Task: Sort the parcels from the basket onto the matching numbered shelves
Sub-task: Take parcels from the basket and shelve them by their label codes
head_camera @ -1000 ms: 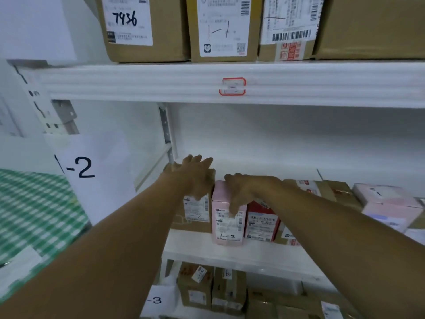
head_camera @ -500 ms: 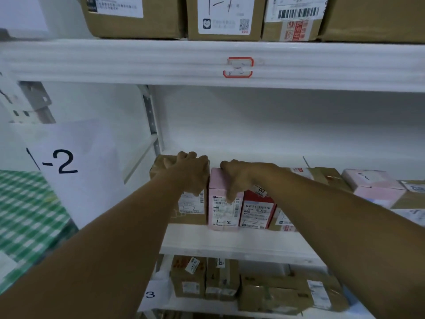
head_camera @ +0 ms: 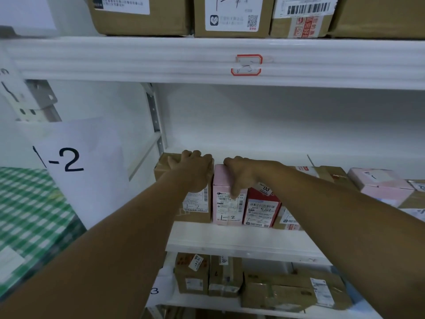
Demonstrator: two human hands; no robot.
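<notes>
The right hand point(head_camera: 243, 173) grips the pink box point(head_camera: 227, 210) from above, thumb down its front label. The left hand point(head_camera: 195, 171) curls over the brown box point(head_camera: 165, 166) just beside it. The pink box stands on the shelf point(head_camera: 241, 238) between the brown box and a red box point(head_camera: 262, 210). It would be best to brace the brown one and slide the pink one straight back, its 1-2 mark facing out.
</notes>
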